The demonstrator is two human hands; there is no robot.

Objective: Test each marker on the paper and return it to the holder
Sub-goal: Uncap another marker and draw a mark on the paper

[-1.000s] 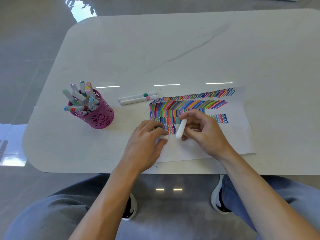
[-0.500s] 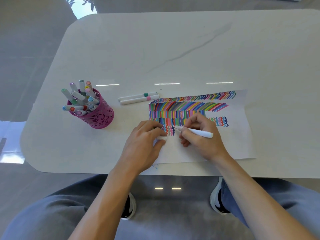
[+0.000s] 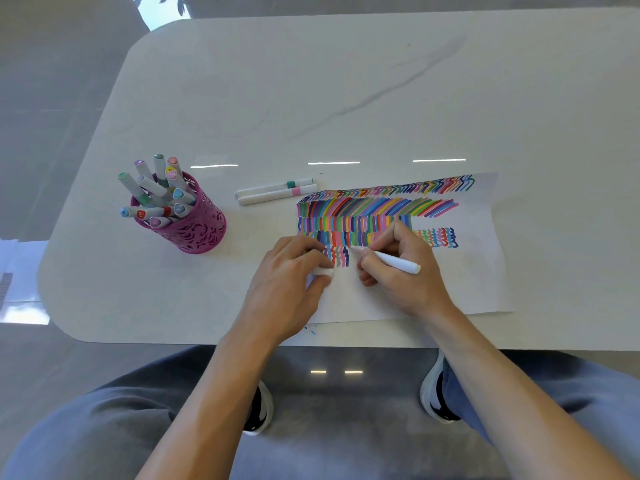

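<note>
Pinching marker (image 3: 391, 260) near nib with right hand (image 3: 407, 275), tip on paper (image 3: 478, 271). Pinching cap (image 3: 323, 271) with left hand (image 3: 287, 285) at paper's edge. Probably light, stiff, slick; best gripped low on barrel. Returns to holder (image 3: 194, 230), well left.

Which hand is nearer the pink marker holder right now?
Left. The left hand, pinching a cap, sits on the paper's left edge, right of the holder; the right hand, gripping the marker, lies farther right.
</note>
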